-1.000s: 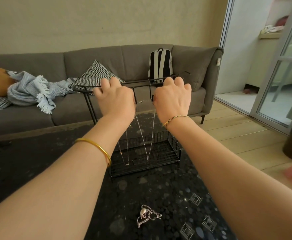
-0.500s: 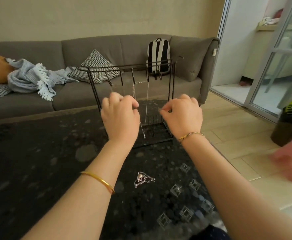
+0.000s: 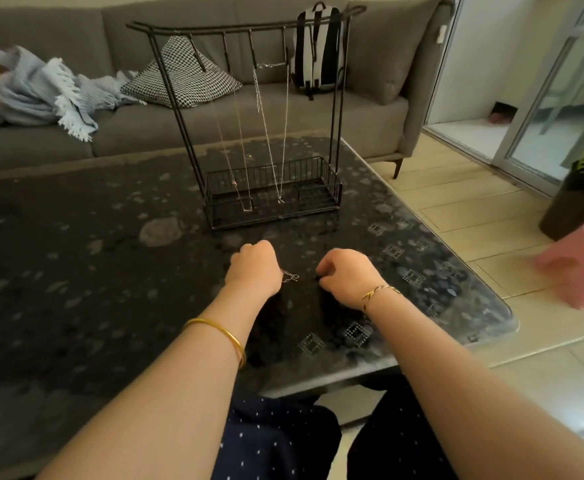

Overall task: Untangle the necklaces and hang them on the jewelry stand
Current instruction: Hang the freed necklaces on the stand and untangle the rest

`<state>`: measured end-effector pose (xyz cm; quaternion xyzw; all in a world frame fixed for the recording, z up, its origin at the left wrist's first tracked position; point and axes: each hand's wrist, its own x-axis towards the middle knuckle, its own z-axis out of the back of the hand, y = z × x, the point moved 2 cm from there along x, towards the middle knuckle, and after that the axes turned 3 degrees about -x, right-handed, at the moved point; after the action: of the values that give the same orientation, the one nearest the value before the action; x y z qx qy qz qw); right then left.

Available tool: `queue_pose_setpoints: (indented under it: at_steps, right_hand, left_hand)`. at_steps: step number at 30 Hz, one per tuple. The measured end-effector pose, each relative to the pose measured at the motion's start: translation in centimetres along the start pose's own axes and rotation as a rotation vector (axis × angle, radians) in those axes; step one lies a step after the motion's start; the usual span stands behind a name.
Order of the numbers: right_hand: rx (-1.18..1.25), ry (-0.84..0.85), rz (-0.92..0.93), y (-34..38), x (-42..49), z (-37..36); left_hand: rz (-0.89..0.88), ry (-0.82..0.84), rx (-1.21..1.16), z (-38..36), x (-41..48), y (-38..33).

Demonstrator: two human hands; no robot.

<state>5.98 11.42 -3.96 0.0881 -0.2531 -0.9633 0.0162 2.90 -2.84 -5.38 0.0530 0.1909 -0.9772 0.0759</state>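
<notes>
The black wire jewelry stand (image 3: 335, 109) stands on the dark table, with a basket at its base. Two thin silver necklaces hang from its top hooks: one on the left (image 3: 240, 157), one in the middle (image 3: 285, 126), both reaching down into the basket. A tangled silver necklace (image 3: 289, 276) lies on the table between my hands. My left hand (image 3: 254, 270) is curled over one end of it and the chain comes out from under the fingers. My right hand (image 3: 347, 277) is curled a little to the right, fingertips down at the table; a grip on the chain is not visible.
The table's (image 3: 76, 271) near edge is just above my lap, its right edge beside a tiled floor. A pink object (image 3: 581, 265) is at the right. Behind the stand is a grey sofa (image 3: 370, 112) with a backpack (image 3: 318, 46), a cushion and a blue blanket.
Both hands came down from the stand's top bar to the table and closed in on the tangled necklace. The middle necklace stays hanging on the stand.
</notes>
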Motion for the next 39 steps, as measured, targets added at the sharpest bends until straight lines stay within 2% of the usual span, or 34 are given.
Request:
queue_pose_setpoints:
  at_steps: [5,8,11,13,15,19,23,27,31,39]
  right_hand:
    - [0.057,0.04,0.013,-0.4,0.7,0.3]
    - [0.183,0.06,0.004,-0.5,0.8,0.8]
    - [0.363,0.074,-0.02,-0.1,0.6,1.2]
    - [0.5,0.07,-0.014,0.2,0.5,1.5]
    - [0.607,0.053,-0.006,0.5,0.5,1.9]
    - [0.761,0.06,0.005,1.0,0.5,2.4]
    - [0.877,0.169,0.034,1.8,0.6,2.0]
    - [0.832,0.247,0.041,2.2,0.7,1.5]
    - [0.831,0.196,0.025,1.9,0.8,1.7]
    - [0.94,0.109,-0.016,1.5,0.5,2.3]
  left_hand:
    - [-0.019,0.025,-0.019,-0.5,0.0,0.1]
    - [-0.05,0.044,-0.15,0.4,-0.5,-0.2]
    - [-0.021,0.062,-0.523,2.0,-1.0,-0.8]
    - [0.05,0.144,-0.88,2.8,-1.4,-1.0]
    - [0.065,0.231,-1.14,3.5,-1.8,-1.3]
    - [-0.002,0.289,-1.384,4.7,-2.1,-1.9]
    - [-0.014,0.315,-1.469,5.0,-2.2,-2.5]
    - [0.034,0.29,-1.476,5.0,-2.0,-2.3]
    - [0.081,0.262,-1.413,4.9,-2.0,-1.9]
    - [0.131,0.282,-1.504,4.7,-2.4,-2.2]
